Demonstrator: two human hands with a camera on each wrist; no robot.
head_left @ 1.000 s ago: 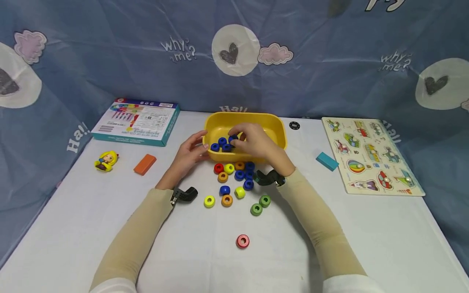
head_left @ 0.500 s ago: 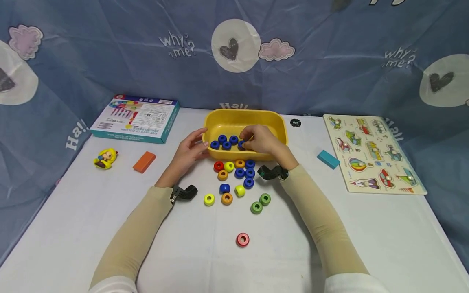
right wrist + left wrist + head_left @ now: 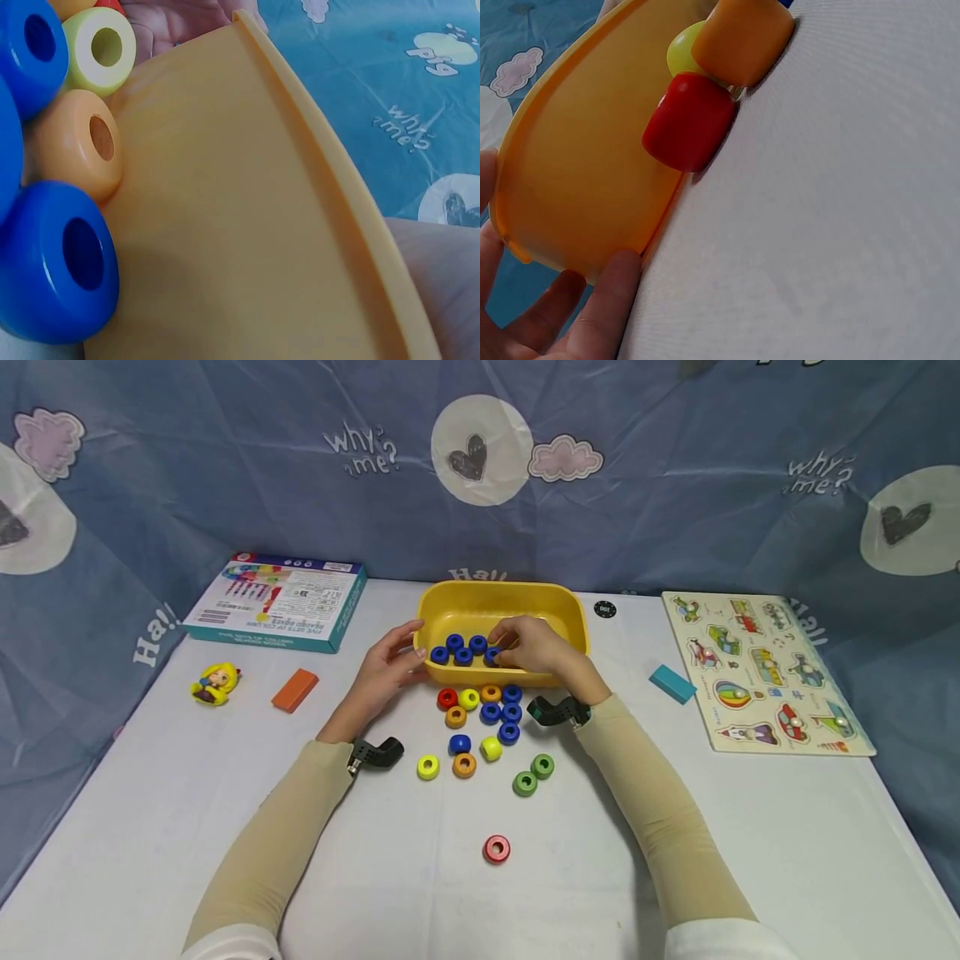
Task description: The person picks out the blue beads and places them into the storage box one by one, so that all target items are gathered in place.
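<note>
A yellow plastic tray [image 3: 480, 596] holds several blue beads [image 3: 463, 657] at its left and front. My right hand [image 3: 534, 647] reaches over the front wall and pinches a blue bead [image 3: 491, 657] at the right of this group. The right wrist view shows only the tray's outer wall [image 3: 240, 195], which hides those fingertips. At the tray's left end, my left hand [image 3: 386, 667] touches the wall and rim with relaxed fingers. In the left wrist view, its fingers [image 3: 607, 300] rest against the end wall.
Loose red, yellow, orange, blue and green beads lie before the tray, with one red bead [image 3: 497, 850] nearest me. Left stand a box [image 3: 273, 602], a doll figure [image 3: 215, 684] and an orange block [image 3: 295, 691]. Right lie a blue block [image 3: 672, 684] and a puzzle board [image 3: 765, 677].
My right hand has left one blue bead in the group and shifted right onto another, which has slid slightly left since half a second ago. The left hand stays at the tray's end.
</note>
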